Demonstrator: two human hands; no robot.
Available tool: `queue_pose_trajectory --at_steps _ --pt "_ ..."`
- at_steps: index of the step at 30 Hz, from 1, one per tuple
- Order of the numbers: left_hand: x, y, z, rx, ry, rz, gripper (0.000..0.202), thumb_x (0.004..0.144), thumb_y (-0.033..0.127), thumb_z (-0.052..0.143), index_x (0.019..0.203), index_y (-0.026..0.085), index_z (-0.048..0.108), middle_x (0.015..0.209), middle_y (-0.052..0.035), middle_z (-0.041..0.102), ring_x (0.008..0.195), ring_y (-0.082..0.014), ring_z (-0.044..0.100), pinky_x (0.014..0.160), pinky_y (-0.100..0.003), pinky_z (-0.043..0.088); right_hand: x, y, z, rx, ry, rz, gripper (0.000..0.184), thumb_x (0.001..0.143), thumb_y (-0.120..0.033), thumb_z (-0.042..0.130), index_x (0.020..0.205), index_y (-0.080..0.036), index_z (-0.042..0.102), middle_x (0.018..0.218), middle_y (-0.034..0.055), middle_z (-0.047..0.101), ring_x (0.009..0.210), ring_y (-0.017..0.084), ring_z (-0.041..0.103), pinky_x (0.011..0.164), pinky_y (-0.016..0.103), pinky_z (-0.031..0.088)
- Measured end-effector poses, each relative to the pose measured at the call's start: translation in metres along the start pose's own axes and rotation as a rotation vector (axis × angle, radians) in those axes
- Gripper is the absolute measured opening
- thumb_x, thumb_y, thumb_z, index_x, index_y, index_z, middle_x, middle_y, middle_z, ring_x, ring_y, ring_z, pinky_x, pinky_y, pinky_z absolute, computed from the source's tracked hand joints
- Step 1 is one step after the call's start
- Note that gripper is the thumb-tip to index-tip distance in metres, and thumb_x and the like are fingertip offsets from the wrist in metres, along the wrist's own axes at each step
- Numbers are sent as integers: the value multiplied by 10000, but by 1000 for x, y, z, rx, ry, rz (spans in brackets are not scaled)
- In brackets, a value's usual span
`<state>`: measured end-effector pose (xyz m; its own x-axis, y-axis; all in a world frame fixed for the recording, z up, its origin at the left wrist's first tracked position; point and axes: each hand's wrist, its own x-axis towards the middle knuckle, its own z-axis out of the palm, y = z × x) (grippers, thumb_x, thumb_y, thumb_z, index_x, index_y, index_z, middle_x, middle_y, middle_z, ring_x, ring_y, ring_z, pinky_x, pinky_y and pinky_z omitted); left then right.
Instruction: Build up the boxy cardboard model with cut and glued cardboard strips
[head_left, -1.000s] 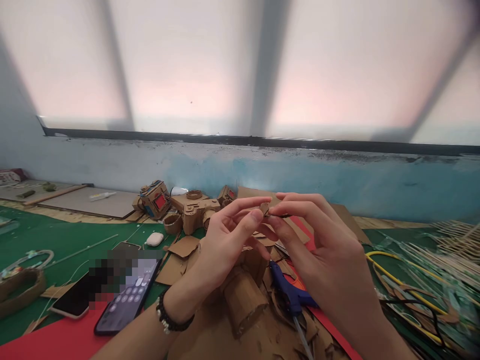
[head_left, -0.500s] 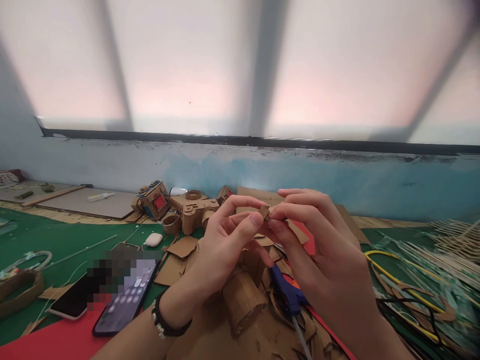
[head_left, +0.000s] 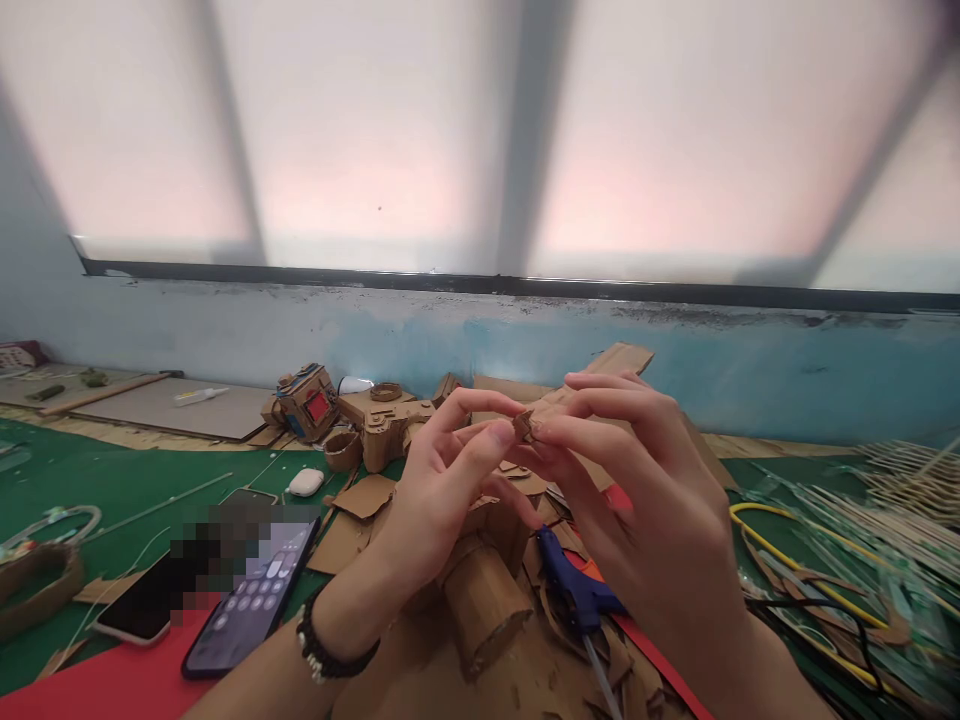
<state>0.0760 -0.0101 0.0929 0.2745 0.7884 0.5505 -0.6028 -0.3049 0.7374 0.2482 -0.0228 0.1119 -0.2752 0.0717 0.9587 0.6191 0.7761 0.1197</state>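
A small folded scrap of cardboard (head_left: 524, 427) is pinched between my two hands at the centre of the view. My left hand (head_left: 454, 480), with a dark beaded bracelet at the wrist, grips it between thumb and index finger. From the other side, my right hand (head_left: 637, 470) holds its edge in the fingertips. Below them lies a cardboard model with a rolled tube (head_left: 487, 605), partly hidden by my left hand. Beside that tube rests a blue glue gun (head_left: 574, 585), its grey nozzle end pointing toward me.
Two phones (head_left: 255, 605) lie at left, near a white earbud case (head_left: 306, 482). Cardboard cameras (head_left: 390, 430) and a cardboard box model (head_left: 306, 402) stand by the wall. Thin sticks (head_left: 915, 490) and a yellow cable (head_left: 795, 560) spread at right. A hammer (head_left: 112, 392) lies far left.
The cardboard scrap has turned slightly between my fingertips. My right hand's fingers have shifted, and a longer cardboard strip now shows behind them.
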Motion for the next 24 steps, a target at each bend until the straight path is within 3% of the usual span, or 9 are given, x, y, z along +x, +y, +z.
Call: queue_pose_trajectory --at_steps 11,16,21,24 --pt "1 0 4 -7 14 -7 170 1010 357 832 1068 224 743 874 3 759 783 -139 755 565 -210 679 -3 -2 0 18 -4 17 221 1019 -6 714 1151 -183 702 1110 105 714 1245 302 708 1144 642 525" --pt "1 -3 2 -26 8 -27 250 986 385 860 1114 218 725 866 -1 780 763 -143 764 558 -211 679 -3 -3 1 18 -15 21 193 1032 -24 702 1147 -178 697 1101 97 705 1262 280 702 1218 603 465" --pt "1 -2 1 -29 -7 -79 337 981 439 861 1177 201 727 824 4 772 615 -105 712 562 -211 675 -3 -4 1 16 2 27 184 1021 -35 723 1129 -181 692 1089 84 703 1240 261 708 1246 557 448" --pt "2 0 1 -28 -17 -107 318 982 435 859 1168 202 747 838 1 756 639 -110 712 571 -211 672 -3 -4 1 3 16 22 178 1023 -31 713 1117 -181 695 1079 77 702 1218 247 709 1246 534 450"
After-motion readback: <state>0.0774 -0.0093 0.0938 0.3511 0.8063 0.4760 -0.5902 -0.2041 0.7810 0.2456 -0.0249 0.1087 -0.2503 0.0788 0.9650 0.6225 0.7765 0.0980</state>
